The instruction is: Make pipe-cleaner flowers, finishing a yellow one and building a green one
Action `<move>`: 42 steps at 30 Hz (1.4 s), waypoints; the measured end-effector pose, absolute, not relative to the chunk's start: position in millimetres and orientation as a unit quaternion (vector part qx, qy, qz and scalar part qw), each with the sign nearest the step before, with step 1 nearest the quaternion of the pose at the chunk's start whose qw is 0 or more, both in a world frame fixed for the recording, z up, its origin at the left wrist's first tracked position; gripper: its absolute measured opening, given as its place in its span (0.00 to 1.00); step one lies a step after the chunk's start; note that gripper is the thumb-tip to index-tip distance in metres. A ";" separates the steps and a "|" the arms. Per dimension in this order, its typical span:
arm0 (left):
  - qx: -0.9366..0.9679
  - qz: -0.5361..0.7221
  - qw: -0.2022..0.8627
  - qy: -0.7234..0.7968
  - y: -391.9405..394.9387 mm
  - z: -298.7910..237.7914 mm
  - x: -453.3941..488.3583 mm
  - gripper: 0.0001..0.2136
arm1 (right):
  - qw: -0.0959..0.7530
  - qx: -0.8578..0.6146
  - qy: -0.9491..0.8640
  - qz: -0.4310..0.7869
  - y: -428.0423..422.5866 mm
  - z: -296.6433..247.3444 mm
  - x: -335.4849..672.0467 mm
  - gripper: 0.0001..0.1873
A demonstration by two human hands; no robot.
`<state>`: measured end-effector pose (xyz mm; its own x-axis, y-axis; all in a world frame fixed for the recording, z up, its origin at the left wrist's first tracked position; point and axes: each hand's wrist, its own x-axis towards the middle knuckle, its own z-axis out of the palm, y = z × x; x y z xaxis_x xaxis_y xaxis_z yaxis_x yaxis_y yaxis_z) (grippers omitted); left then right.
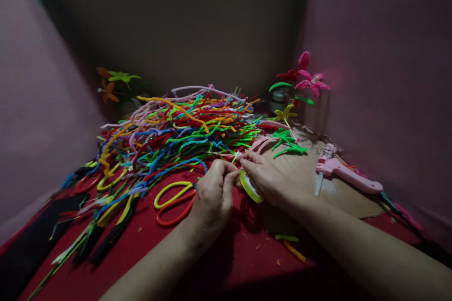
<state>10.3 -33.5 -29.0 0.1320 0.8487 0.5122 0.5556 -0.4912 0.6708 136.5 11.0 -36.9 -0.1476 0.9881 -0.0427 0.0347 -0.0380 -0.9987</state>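
Note:
My left hand (216,190) is closed, its thumb and forefinger pinched just left of a roll of yellow-green tape (248,189). What those fingertips hold is too small to make out. My right hand (263,174) is closed too, with the tape roll tucked under its fingers. At its fingertips, a small bundle with white tips and a thin green stem (237,155) pokes up between the hands. Scissors with one yellow and one red handle (176,219) lie beside my left wrist, their blades hidden behind the hand.
A large heap of coloured pipe cleaners (183,127) lies behind the hands. Black-and-yellow pliers (118,233) rest at left. On cardboard (294,183) at right lie a pink glue gun (349,177) and green strips (291,149). Pink flowers (312,83) and orange flowers (108,91) stand behind.

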 end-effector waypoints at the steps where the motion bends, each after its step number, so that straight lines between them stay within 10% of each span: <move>1: 0.720 0.451 0.169 0.499 -31.8 -28.4 10.0 0.05 | 0.440 -0.468 -0.531 0.553 9.9 -36.1 136.1 0.06; 17: 0.615 0.511 0.242 0.550 -16.6 -24.7 0.5 0.05 | 0.438 -0.362 -0.770 0.289 -9.7 -19.5 139.3 0.14; 35: 0.664 0.484 0.207 0.531 -24.4 -24.6 0.9 0.06 | 0.423 -0.332 -0.684 0.493 -6.2 -21.3 144.0 0.22; 42: 0.553 0.510 0.448 0.484 -32.8 -18.0 17.4 0.07 | 0.467 -0.340 -0.720 0.385 -25.1 -32.1 160.9 0.23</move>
<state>17.4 -32.8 -18.0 0.0119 0.9914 0.1304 0.0785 -0.1309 0.9883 160.9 -25.1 -32.1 -0.3329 0.8496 0.4090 0.1304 0.4710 -0.8724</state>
